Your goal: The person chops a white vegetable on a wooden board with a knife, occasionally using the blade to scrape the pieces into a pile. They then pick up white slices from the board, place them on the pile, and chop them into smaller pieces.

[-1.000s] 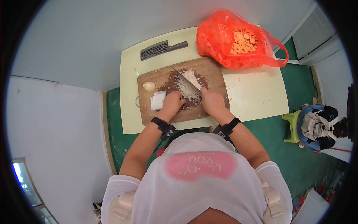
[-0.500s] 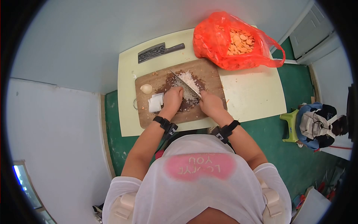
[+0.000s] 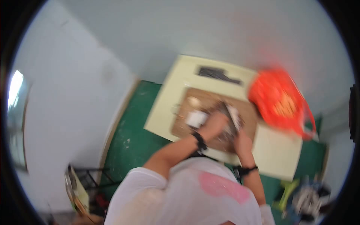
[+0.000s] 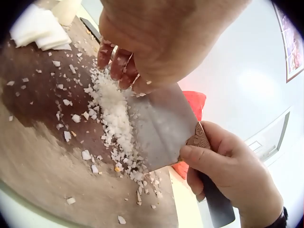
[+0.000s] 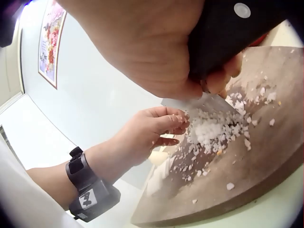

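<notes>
My right hand grips the black handle of a cleaver, thumb beside the patterned bolster. Its broad blade slants over a heap of finely minced white pieces on the wooden chopping board. My left hand is at the blade's far end, with fingers loosely bent and white bits stuck to them. In the left wrist view its fingertips are right by the blade and the mince. White flat slices lie stacked on the board, near a round pale onion-like piece.
A second cleaver lies on the pale table behind the board. To the right stands a red plastic bag holding orange slices. A green stool is on the floor at the right. The head view is blurred.
The head view has swung, so table and board appear turned and shifted right. My left hand has moved from beside the slices up to the blade. The right hand keeps its grip on the cleaver.
</notes>
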Demonstrator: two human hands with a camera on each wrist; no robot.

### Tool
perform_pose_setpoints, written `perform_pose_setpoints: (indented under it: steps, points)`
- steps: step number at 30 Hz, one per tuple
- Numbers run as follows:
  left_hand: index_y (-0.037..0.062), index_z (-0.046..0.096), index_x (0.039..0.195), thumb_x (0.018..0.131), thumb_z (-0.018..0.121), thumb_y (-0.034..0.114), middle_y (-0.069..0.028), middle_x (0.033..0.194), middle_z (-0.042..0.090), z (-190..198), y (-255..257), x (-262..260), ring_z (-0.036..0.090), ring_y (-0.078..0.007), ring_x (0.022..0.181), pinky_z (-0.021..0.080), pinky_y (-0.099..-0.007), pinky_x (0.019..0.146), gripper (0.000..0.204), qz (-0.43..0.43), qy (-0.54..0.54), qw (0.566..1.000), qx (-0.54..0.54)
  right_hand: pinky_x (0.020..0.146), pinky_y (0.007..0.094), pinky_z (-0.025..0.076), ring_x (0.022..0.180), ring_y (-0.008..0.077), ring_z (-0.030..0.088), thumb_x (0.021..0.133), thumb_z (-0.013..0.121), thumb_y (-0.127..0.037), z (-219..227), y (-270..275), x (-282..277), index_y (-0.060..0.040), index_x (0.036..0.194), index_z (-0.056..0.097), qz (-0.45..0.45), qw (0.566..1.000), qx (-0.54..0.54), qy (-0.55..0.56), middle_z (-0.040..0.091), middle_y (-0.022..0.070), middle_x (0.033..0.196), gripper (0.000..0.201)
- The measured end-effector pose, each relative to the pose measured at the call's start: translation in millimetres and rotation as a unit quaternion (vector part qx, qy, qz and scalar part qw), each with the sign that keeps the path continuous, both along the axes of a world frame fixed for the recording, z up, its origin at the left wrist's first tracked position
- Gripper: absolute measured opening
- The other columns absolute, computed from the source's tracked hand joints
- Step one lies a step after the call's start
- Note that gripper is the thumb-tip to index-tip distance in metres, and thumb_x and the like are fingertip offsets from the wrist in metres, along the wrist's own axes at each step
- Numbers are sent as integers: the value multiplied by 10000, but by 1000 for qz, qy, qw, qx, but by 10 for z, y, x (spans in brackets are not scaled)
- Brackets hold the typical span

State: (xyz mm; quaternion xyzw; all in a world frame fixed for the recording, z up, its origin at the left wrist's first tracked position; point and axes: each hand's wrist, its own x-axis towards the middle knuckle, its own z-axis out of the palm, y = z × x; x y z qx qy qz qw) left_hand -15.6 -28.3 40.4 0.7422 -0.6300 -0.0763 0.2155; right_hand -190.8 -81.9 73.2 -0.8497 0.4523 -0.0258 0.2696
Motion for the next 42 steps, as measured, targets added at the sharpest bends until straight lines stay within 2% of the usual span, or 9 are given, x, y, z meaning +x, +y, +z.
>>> perform_pose_setpoints:
  steps: [5, 12, 16, 24, 27, 28, 30, 34, 42]
  points:
    - [44, 597, 825, 781, 541, 67, -206, 846, 596, 240, 58, -127, 585, -396, 847, 462, -471, 709, 74, 83, 240, 963, -87, 680, 526, 485, 778, 430, 624, 821, 574, -124, -306, -90, -63, -78, 1125, 545, 75, 986, -80, -128, 648, 228, 853, 309]
    - [65, 590, 816, 814, 581, 164, -183, 879, 565, -318, 80, -12, 579, -388, 769, 483, -468, 665, 100, -23, -36, 990, -138, 721, 509, 461, 836, 463, 602, 763, 595, -40, -163, -136, -26, 37, 1082, 548, 92, 992, -54, -60, 614, 280, 846, 332]
    - [18, 594, 844, 801, 566, 141, -178, 910, 556, 86, 104, -69, 566, -381, 857, 456, -464, 759, 134, 74, 179, 981, 4, 741, 500, 461, 850, 459, 602, 755, 583, -32, -215, -181, -19, 42, 1088, 554, 105, 976, -72, -179, 618, 278, 868, 342]
    - [-6, 593, 615, 661, 581, 131, -185, 600, 554, -128, 241, 117, 602, -353, 656, 464, -453, 582, 144, -7, 59, 987, -146, 969, 407, 433, 1144, 348, 566, 794, 477, 43, 87, -174, 193, -24, 1356, 468, 128, 973, 15, -193, 563, 244, 1259, 566]
    - [50, 576, 512, 681, 600, 60, -149, 532, 543, -261, 367, 255, 552, -317, 527, 435, -447, 514, 171, -66, -31, 975, -208, 811, 457, 493, 940, 392, 642, 836, 516, -81, 337, -118, 244, -40, 1255, 555, 63, 987, 51, -139, 655, 253, 1015, 423]
    - [32, 624, 602, 725, 580, 78, -150, 605, 573, -161, 437, 295, 584, -307, 623, 455, -443, 592, 138, -21, 108, 974, -199, 756, 486, 486, 881, 422, 631, 848, 539, -150, 50, -257, 193, -39, 1179, 577, 63, 997, 9, -48, 651, 260, 946, 352]
    - [7, 643, 860, 776, 567, 129, -163, 837, 617, 147, 537, 373, 594, -327, 845, 469, -413, 749, 166, 52, 208, 976, 30, 730, 520, 476, 832, 446, 621, 860, 537, -181, 55, -137, 193, -26, 1056, 567, 57, 996, -47, -52, 644, 257, 856, 251]
    - [10, 638, 913, 824, 625, 108, -143, 937, 627, 227, 774, 357, 600, -316, 888, 487, -384, 788, 132, 111, 185, 964, -158, 683, 527, 504, 779, 418, 649, 879, 514, -180, 184, -65, 164, -8, 935, 536, 109, 991, -66, 27, 654, 244, 850, 182]
    - [5, 636, 939, 860, 616, 120, -130, 942, 639, 244, 884, 489, 630, -248, 865, 508, -327, 730, 141, 156, 224, 957, -99, 660, 502, 512, 739, 406, 641, 870, 552, -170, 118, -29, 218, -7, 923, 531, 124, 989, -70, 29, 644, 227, 834, 172]
